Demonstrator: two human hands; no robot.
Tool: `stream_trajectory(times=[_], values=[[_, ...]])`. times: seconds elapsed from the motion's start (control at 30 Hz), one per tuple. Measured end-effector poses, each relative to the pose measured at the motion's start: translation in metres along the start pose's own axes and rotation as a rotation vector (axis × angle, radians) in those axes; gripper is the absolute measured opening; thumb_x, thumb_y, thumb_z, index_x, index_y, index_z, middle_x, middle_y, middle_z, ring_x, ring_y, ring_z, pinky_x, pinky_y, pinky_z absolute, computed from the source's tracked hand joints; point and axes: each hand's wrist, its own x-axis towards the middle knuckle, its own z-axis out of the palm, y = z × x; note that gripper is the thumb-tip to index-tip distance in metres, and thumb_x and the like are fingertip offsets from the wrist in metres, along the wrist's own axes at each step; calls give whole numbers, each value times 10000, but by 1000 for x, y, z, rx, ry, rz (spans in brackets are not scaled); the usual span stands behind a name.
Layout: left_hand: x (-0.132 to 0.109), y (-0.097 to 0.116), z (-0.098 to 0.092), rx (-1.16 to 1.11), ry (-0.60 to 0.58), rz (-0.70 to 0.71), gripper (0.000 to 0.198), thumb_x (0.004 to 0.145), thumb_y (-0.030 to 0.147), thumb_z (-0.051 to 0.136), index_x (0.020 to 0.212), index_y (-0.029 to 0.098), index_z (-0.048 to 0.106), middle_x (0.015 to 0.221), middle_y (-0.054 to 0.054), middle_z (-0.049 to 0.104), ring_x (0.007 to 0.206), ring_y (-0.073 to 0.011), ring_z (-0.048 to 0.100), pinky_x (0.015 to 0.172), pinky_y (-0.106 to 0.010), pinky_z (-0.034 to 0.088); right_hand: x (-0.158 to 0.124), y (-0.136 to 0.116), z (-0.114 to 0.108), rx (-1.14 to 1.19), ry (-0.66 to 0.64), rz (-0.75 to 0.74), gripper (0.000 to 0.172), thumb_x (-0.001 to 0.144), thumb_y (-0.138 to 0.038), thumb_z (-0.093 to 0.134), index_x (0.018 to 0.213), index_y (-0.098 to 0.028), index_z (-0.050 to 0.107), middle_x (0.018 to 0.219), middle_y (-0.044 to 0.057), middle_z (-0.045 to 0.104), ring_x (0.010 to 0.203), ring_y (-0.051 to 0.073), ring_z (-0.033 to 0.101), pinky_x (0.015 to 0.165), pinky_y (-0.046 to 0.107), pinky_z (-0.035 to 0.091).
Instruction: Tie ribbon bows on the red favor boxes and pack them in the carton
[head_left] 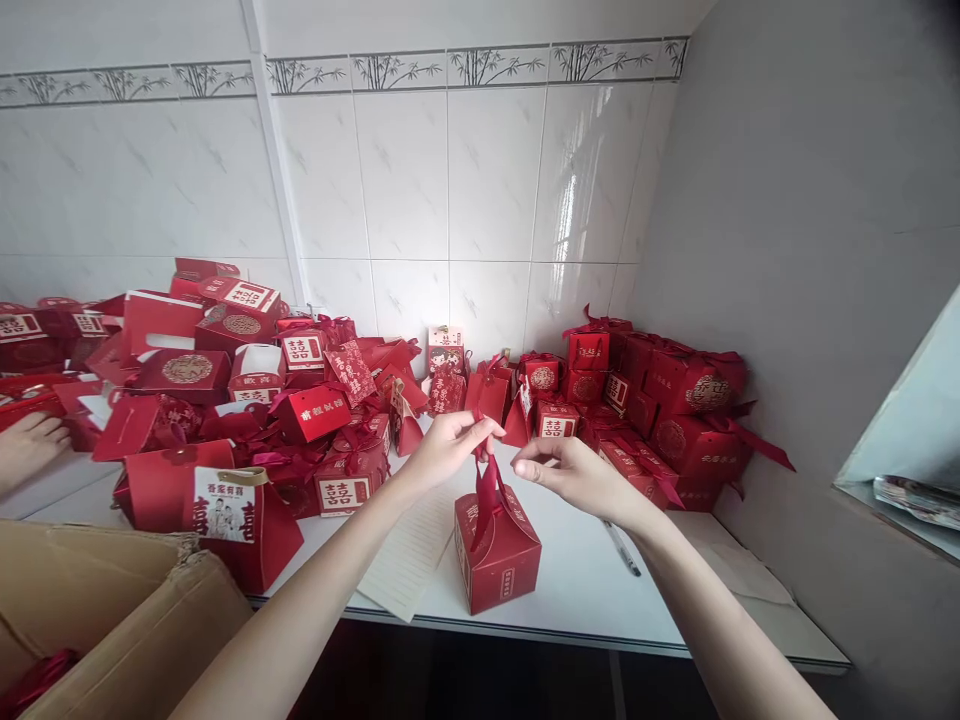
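While the left hand (454, 445) pinches the ribbon (488, 492), the right hand (568, 470) curls beside it, narrowly parted.

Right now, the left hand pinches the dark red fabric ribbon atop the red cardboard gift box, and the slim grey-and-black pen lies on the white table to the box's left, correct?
Not quite: the head view shows the slim grey-and-black pen to the box's right. The left hand does pinch the dark red fabric ribbon atop the red cardboard gift box.
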Motion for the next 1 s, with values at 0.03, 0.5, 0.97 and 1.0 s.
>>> stream_trajectory(times=[0.03,0.5,0.97,1.0], values=[[0,2,1,41,-22,19,303,823,408,517,750,139,638,651,-5,601,618,-108,552,613,-228,443,3,3,2,26,19,-2,415,759,-551,598,872,-155,652,869,42,644,788,190,573,700,283,429],[-6,3,6,162,-159,54,322,861,390,449,776,130,618,737,-30,642,675,-130,588,631,-232,452,14,7,33,228,25,-14,248,796,-381,513,669,-168,512,533,-37,514,463,97,448,490,228,357],[-12,-8,12,-130,15,23,316,824,409,526,783,130,670,847,-81,686,786,-160,612,741,-280,474,-12,3,27,-445,374,-189,155,836,-236,464,819,-198,613,845,50,640,811,211,577,748,341,445],[-13,-10,13,-192,20,-1,320,820,416,534,805,131,677,907,-93,683,827,-170,611,769,-295,475,-15,3,26,-524,378,-197,141,843,-229,464,800,-197,594,822,52,621,794,214,564,727,342,444]])
